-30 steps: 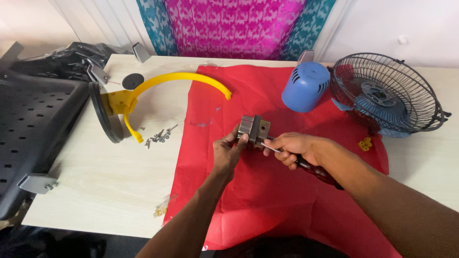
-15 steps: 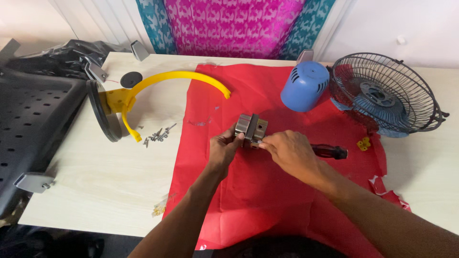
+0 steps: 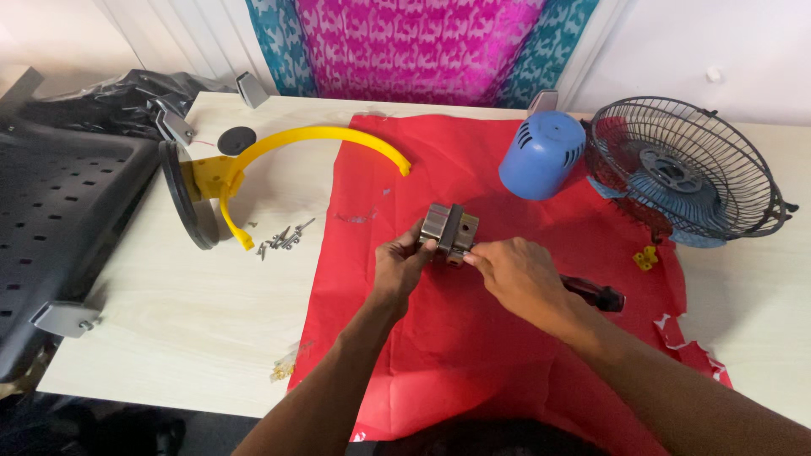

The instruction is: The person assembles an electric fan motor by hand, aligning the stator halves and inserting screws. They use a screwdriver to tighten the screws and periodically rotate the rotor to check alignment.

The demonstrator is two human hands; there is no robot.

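Observation:
Over a red cloth (image 3: 473, 363), my left hand (image 3: 401, 266) grips a small grey metal motor block (image 3: 449, 230) from its left side. My right hand (image 3: 517, 270) pinches the block's lower right corner with thumb and fingertips. A black-handled screwdriver (image 3: 601, 296) lies on the cloth just behind my right wrist, with neither hand touching it.
A blue plastic motor cover (image 3: 542, 156) and a wire fan cage with blue blades (image 3: 686, 169) sit at the back right. A yellow curved bracket (image 3: 312, 138) on a black disc base (image 3: 182, 198) and loose screws (image 3: 283, 239) lie left. A black perforated panel (image 3: 59, 211) borders the table's left edge.
My right hand held the screwdriver against the block a second ago. It has laid the tool on the cloth and now pinches the block with bare fingers.

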